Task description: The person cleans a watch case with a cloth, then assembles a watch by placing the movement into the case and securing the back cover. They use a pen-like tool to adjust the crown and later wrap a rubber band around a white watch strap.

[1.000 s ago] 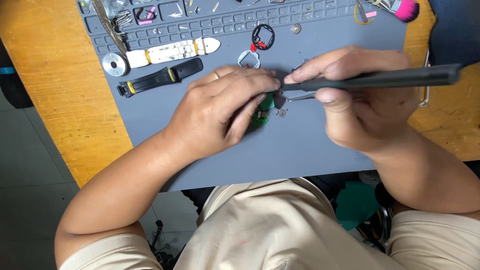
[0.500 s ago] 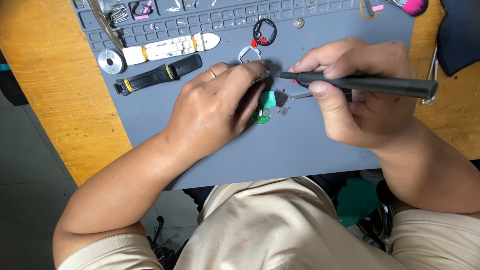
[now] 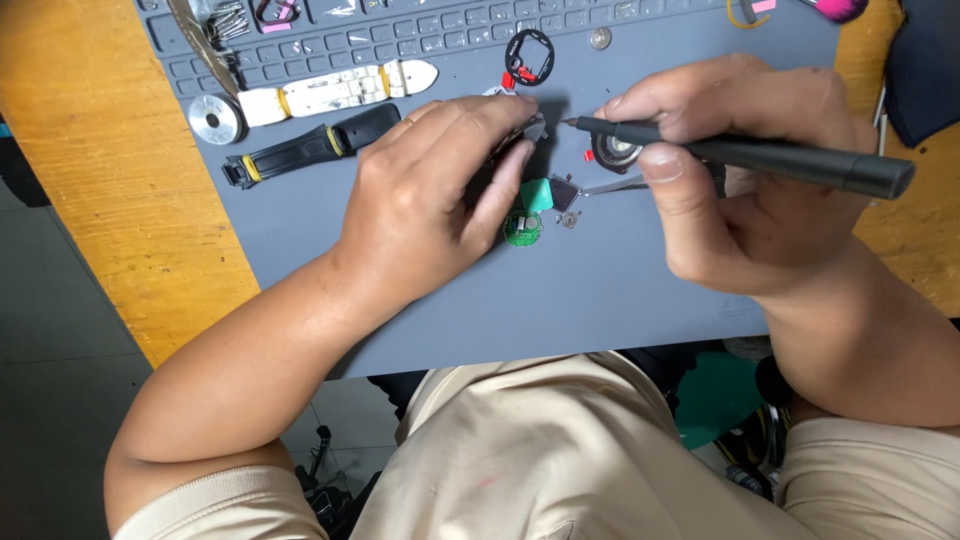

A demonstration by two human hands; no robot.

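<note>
My left hand (image 3: 425, 200) pinched the watch part (image 3: 520, 135); right hand (image 3: 740, 190) gripped the screwdriver (image 3: 760, 155), tip at nine o'clock—a slip risked scattering loose parts (image 3: 540, 205).

On the grey mat (image 3: 560, 300) over the wooden bench (image 3: 110, 180), the left hand (image 3: 430, 200) covers a small part beside a green round board (image 3: 521, 230). The right hand (image 3: 750, 190) grips a dark screwdriver (image 3: 760, 155), tip near the left fingers (image 3: 500, 125). White strap (image 3: 335, 90) and black strap (image 3: 305, 150) lie apart.
</note>
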